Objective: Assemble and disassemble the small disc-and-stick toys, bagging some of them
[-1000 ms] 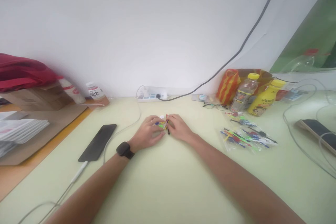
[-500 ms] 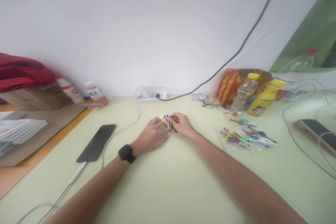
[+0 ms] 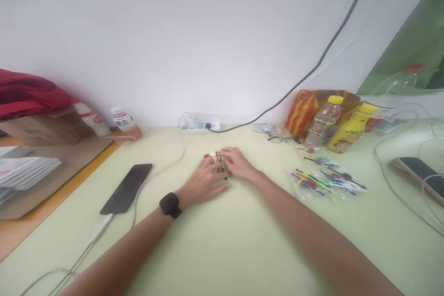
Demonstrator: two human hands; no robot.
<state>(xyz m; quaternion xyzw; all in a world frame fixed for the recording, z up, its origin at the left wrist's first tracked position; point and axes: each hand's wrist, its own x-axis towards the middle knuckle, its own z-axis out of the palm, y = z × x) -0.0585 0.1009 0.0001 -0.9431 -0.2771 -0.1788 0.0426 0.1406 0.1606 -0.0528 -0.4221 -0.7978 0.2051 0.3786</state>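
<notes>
Small coloured plastic sticks, some with round discs, lie bunched between my hands at the middle of the table. My left hand, with a black watch at the wrist and a ring, bends its fingers around the bunch from the left; its thumb sticks out to the right. From the right, my right hand closes its fingertips against the same sticks, a green piece showing under it. Fingers hide much of the bunch. Clear bags of similar plastic sticks lie to the right.
A phone on a charging cable lies left. Behind are a power strip, eyeglasses, a clear bottle and a yellow bottle. A labelled drink bottle stands back left, near a cardboard box.
My right hand has shifted slightly left over the bunch, its fingers flatter. My left thumb has stretched out to the right, and a red disc now shows beside the left fingers.
</notes>
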